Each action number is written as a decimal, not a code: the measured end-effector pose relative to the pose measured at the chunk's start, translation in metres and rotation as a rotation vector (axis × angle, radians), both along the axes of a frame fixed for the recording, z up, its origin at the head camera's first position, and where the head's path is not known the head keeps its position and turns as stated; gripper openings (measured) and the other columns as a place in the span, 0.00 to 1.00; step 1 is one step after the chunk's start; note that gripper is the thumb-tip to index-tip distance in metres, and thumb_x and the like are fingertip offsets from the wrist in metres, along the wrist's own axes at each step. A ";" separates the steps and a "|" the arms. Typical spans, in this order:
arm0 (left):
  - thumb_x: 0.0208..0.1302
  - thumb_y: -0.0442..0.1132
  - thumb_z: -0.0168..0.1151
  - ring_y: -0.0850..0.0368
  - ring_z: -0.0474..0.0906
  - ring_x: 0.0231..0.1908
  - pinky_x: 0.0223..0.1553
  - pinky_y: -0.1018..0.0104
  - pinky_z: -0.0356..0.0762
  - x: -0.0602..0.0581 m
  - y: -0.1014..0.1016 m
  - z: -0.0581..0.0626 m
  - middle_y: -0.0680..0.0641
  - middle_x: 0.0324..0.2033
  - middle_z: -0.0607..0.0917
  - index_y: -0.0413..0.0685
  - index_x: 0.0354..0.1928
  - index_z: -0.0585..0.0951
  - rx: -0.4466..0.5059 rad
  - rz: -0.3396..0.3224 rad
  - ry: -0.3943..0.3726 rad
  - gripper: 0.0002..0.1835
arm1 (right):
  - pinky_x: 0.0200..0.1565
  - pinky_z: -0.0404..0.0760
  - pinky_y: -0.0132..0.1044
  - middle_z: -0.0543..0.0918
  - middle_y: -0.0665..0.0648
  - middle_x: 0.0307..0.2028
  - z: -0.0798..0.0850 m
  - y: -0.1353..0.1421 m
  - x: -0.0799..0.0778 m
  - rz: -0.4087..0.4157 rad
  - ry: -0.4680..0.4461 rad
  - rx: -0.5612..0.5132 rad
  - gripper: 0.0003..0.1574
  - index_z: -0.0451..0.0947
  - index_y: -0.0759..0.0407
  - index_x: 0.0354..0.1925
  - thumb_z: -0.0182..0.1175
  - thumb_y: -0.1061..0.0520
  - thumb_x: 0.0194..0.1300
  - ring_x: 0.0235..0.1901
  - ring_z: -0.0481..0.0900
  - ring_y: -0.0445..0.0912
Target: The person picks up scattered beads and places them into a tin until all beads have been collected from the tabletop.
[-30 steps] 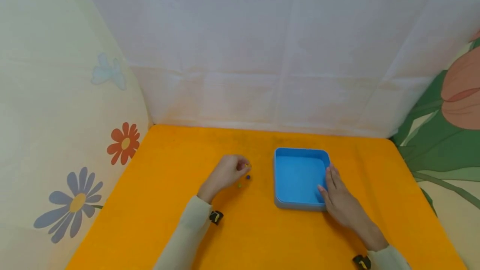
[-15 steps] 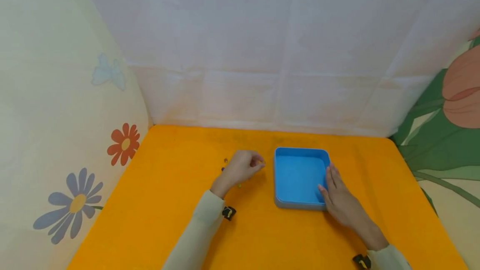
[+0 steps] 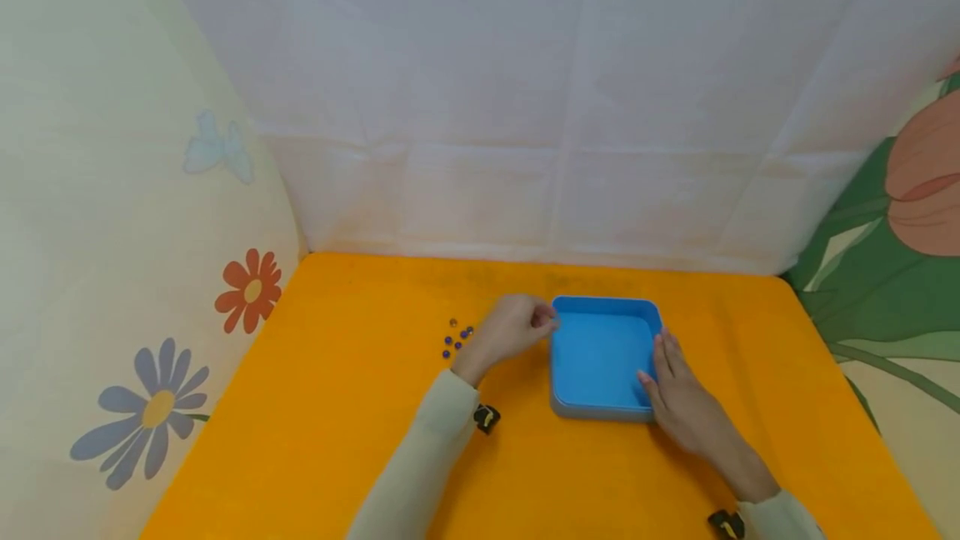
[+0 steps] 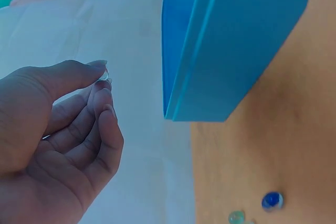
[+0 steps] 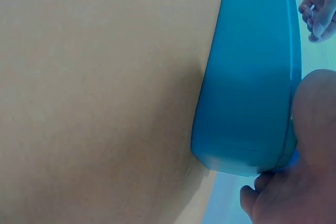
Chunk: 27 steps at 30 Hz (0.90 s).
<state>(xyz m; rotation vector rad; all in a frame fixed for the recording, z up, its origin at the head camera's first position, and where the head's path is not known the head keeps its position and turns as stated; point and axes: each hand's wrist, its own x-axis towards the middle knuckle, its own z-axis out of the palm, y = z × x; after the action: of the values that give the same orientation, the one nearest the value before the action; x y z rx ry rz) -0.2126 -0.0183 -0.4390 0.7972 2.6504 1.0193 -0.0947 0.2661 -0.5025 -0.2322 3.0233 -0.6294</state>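
At the left edge of the square blue box, my left hand is raised just above the rim. In the left wrist view its thumb and index fingertip pinch a small clear marble; the other fingers are bent and hold nothing visible. My right hand holds the box's right wall near the front corner, thumb over the inside and fingers along the outside. Left of the box, several dark blue marbles and an amber marble lie on the table, partly behind my left wrist.
The orange-covered table carries the box and the marbles. A white cloth hangs behind it, and flower-patterned cloths stand at both sides. A greenish marble and a blue marble show low in the left wrist view.
My left hand has moved right from the marbles to the box's left rim, uncovering several blue marbles behind it. The right hand and the box have stayed in place.
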 end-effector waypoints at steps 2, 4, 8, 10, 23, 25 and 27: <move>0.76 0.43 0.65 0.61 0.77 0.31 0.34 0.73 0.77 -0.001 0.005 0.000 0.51 0.34 0.87 0.45 0.50 0.89 0.002 -0.017 0.003 0.12 | 0.74 0.58 0.70 0.39 0.74 0.83 0.000 0.000 0.000 0.000 0.000 0.002 0.49 0.37 0.74 0.82 0.44 0.44 0.86 0.82 0.45 0.71; 0.75 0.43 0.65 0.62 0.77 0.31 0.34 0.74 0.77 -0.002 0.010 -0.001 0.51 0.34 0.88 0.45 0.51 0.89 0.006 -0.032 0.008 0.12 | 0.75 0.57 0.70 0.39 0.74 0.83 0.000 0.000 0.000 -0.001 -0.001 0.002 0.49 0.37 0.74 0.82 0.44 0.44 0.86 0.82 0.45 0.71; 0.76 0.43 0.65 0.62 0.77 0.31 0.34 0.75 0.78 -0.003 0.017 -0.003 0.50 0.36 0.89 0.45 0.50 0.89 0.015 -0.050 0.014 0.11 | 0.75 0.57 0.69 0.38 0.74 0.83 0.000 -0.001 -0.001 -0.004 -0.004 0.005 0.49 0.37 0.74 0.82 0.44 0.44 0.86 0.82 0.45 0.71; 0.75 0.43 0.65 0.62 0.77 0.31 0.34 0.75 0.78 -0.003 0.020 -0.003 0.50 0.36 0.89 0.45 0.50 0.89 0.013 -0.054 0.013 0.11 | 0.75 0.57 0.69 0.39 0.74 0.83 0.000 -0.001 -0.001 -0.006 -0.005 0.008 0.49 0.38 0.74 0.82 0.44 0.44 0.86 0.82 0.45 0.71; 0.76 0.44 0.64 0.65 0.80 0.33 0.36 0.76 0.79 -0.011 0.040 0.002 0.51 0.40 0.91 0.47 0.53 0.89 -0.035 -0.080 0.003 0.13 | 0.75 0.57 0.69 0.40 0.75 0.83 0.000 -0.002 -0.002 0.002 0.001 0.009 0.49 0.37 0.75 0.81 0.45 0.44 0.85 0.82 0.45 0.71; 0.76 0.45 0.64 0.65 0.80 0.33 0.36 0.76 0.79 -0.012 0.043 0.003 0.51 0.40 0.91 0.47 0.53 0.89 -0.043 -0.081 -0.005 0.13 | 0.75 0.58 0.69 0.40 0.75 0.83 0.000 -0.002 -0.002 -0.001 0.000 0.016 0.49 0.37 0.75 0.81 0.45 0.44 0.85 0.82 0.45 0.71; 0.76 0.45 0.64 0.65 0.80 0.34 0.36 0.75 0.79 -0.013 0.045 0.004 0.51 0.40 0.91 0.47 0.54 0.89 -0.049 -0.083 -0.008 0.13 | 0.75 0.58 0.68 0.40 0.74 0.83 0.000 -0.002 -0.002 -0.003 -0.001 0.020 0.49 0.37 0.75 0.81 0.45 0.44 0.85 0.82 0.45 0.71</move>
<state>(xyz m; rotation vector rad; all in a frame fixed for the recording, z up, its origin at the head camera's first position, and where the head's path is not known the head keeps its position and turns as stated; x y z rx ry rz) -0.2253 0.0271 -0.4348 0.8824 2.6009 0.9318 -0.0970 0.2638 -0.5025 -0.2273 3.0283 -0.5983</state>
